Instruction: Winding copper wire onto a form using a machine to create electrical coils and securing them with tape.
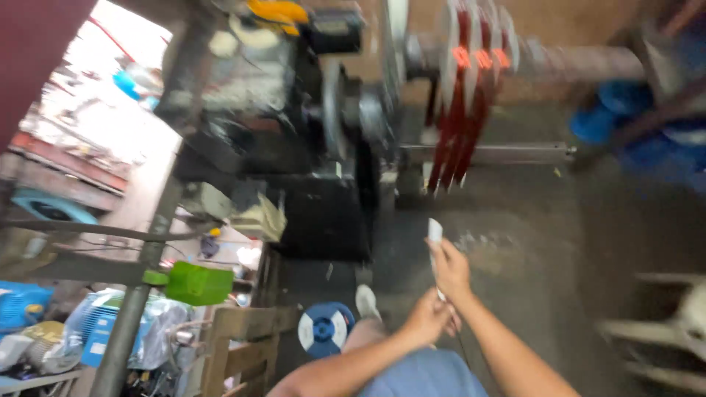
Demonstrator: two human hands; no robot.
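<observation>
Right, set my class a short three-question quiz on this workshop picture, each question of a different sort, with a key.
1. True or false: both hands are closed on the same slim white object.
2. Multiple choice: the blue and white spool lies A) left of the left hand, B) right of the right hand, C) on the machine.
3. Short answer: what colour are the discs on the machine's shaft?

Key
1. True: the right hand grips it higher up, the left hand lower down.
2. A.
3. Red, though blurred.
</observation>
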